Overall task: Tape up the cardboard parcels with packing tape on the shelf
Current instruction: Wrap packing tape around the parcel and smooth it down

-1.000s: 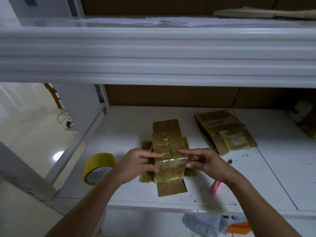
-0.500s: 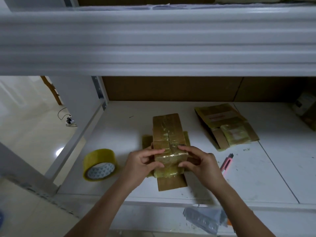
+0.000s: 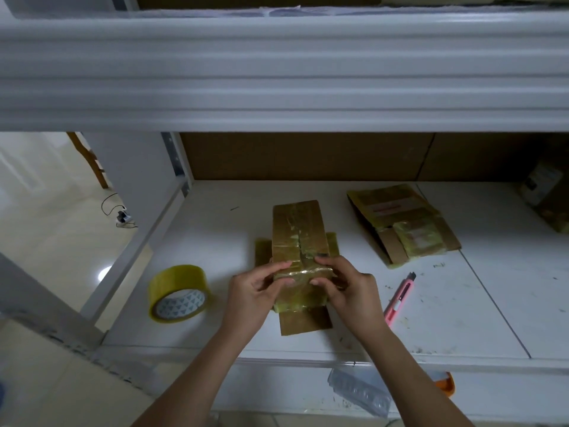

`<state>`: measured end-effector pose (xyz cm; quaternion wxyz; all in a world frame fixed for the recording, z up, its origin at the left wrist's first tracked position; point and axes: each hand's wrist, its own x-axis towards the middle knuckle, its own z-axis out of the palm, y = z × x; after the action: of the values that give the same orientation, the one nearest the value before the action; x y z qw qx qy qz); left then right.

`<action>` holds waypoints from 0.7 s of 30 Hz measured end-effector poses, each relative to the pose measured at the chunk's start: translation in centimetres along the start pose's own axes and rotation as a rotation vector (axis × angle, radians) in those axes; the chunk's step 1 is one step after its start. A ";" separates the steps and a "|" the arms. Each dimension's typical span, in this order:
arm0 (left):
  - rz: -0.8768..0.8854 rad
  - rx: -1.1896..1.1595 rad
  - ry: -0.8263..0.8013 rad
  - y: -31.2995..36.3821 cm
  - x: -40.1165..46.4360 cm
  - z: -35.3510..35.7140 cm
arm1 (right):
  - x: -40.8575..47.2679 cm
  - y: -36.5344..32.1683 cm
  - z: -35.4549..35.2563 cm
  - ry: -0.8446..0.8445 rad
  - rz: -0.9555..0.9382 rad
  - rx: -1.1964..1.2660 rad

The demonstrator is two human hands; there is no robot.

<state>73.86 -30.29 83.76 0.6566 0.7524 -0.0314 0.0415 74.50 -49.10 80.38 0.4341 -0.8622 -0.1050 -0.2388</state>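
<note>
Gripping the near end of a brown cardboard parcel wrapped in yellowish clear tape (image 3: 300, 241), both hands are curled round it: the left hand (image 3: 252, 295) from the left side, the right hand (image 3: 354, 291) from the right, fingertips laid along the taped front edge. The parcel is lying mid-shelf, near the front, on a flat brown cardboard piece (image 3: 304, 322) that sticks out toward the viewer. A yellow-tinted packing tape roll (image 3: 178, 292) is seen on its edge, tilted, left of the hands. A pink utility knife (image 3: 400, 298) is lying just right of the right hand. A second flattened, partly taped cardboard parcel (image 3: 403, 224) is placed further back right on the white shelf board (image 3: 221, 217).
</note>
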 end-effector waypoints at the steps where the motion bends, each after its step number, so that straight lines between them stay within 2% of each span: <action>1: -0.001 -0.011 -0.014 0.1 0.0 -0.1 | 0.1 -0.2 -0.2 -0.008 0.019 0.041; 3: 0.009 -0.014 0.003 0.1 -0.1 0.0 | 0.4 -0.7 0.0 0.026 0.011 0.042; 7: -0.006 0.005 0.039 0.0 0.2 0.3 | 0.6 -1.0 1.1 0.082 -0.059 -0.111; 11: -0.020 0.016 -0.025 0.2 0.4 -0.4 | 0.8 -1.8 0.7 0.035 0.043 -0.058; 14: -0.050 0.007 -0.003 -0.1 0.3 -0.3 | 0.9 -2.3 1.3 0.060 0.071 -0.108; 21: -0.074 -0.011 -0.031 0.4 0.7 -0.7 | 1.5 -3.0 1.1 -0.005 0.140 -0.140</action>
<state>74.45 -29.63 84.35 0.6612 0.7500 -0.0137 0.0053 75.00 -46.47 82.68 0.3882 -0.8962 -0.0286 -0.2127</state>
